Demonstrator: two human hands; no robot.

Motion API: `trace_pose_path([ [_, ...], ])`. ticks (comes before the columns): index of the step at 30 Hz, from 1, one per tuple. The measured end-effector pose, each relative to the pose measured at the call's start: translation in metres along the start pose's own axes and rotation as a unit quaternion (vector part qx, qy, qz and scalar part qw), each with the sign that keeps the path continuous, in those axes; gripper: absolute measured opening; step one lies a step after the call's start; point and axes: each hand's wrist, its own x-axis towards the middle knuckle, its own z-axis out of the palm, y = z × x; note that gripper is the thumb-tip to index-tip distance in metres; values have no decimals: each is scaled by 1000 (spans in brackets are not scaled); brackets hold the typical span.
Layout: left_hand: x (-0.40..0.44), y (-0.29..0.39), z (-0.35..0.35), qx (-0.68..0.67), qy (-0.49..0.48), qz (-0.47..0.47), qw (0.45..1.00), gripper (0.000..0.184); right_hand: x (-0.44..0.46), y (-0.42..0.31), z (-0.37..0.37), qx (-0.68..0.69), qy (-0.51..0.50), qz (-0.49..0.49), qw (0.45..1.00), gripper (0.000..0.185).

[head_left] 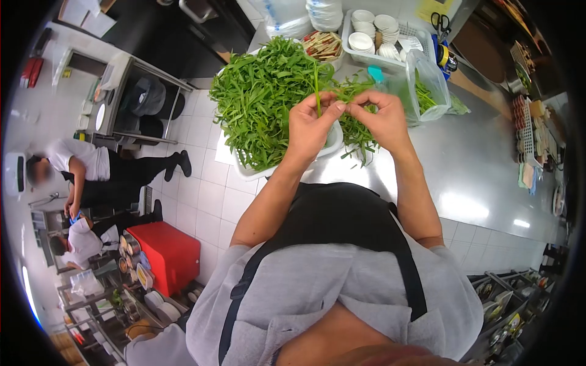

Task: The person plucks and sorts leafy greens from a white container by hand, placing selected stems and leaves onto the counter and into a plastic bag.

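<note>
My left hand (312,125) is closed on a leafy green stem (317,88), which looks like water spinach and sticks up past the fingers. Beside it, my right hand (383,119) pinches part of the same greens, its fingertips nearly touching those of the left. To the left a white plastic basket (247,173) is heaped with long-leaved greens (265,100). A smaller loose pile of greens (360,135) lies on the steel counter under and between my hands. On the right stands a clear plastic bag (441,82) with green stems inside.
Behind the greens are a container of red-tipped sticks (322,46) and a basket (366,58) of stacked white cups. Scissors (440,23) stand farther right. The steel counter (482,158) stretches right. Across the tiled floor, two people (82,161) stand near a red bin (166,256).
</note>
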Motion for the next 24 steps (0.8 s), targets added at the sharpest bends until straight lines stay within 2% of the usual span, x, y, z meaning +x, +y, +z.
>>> trace_pose_path([
  [2,1,-3,1,-4,-10,-2,1000,14,-3,3,-1,-34,10,8,999,13],
  [4,4,-10,-4,-9,-8,-3,1000,13,-2,3,2,4,15,2,1000,13],
  [8,7,-11,-6,-167,40,0,985,8,1,31,9,152,93,22,984,13],
  [11,9,0,-15,-200,38,19,979,3,7,82,-8,55,34,49,997,21],
  [12,8,1,-17,-193,34,23,980,2,5,80,-10,-53,15,55,997,24],
  [14,7,4,-20,-178,25,30,983,1,-2,76,-13,-267,-20,67,961,31],
  [15,10,4,-20,-171,25,32,985,1,2,72,-12,-184,-83,90,975,41],
  [17,5,-1,-19,-154,28,23,987,2,0,46,-3,64,-117,118,984,39],
  [18,3,-4,-19,-138,18,19,990,3,0,34,6,187,-131,128,965,38],
  [19,1,-7,-20,-121,8,17,992,4,0,28,17,251,-90,137,954,32],
  [20,-1,-10,-22,-104,0,17,994,6,1,30,20,265,-39,125,955,29],
  [22,-5,-9,-28,-120,53,36,991,4,3,47,29,292,61,107,949,23],
  [23,-7,-3,-35,-124,78,51,988,5,6,70,23,278,78,111,951,20],
  [24,-10,1,-44,-128,105,64,984,5,5,79,10,95,65,98,988,20],
])
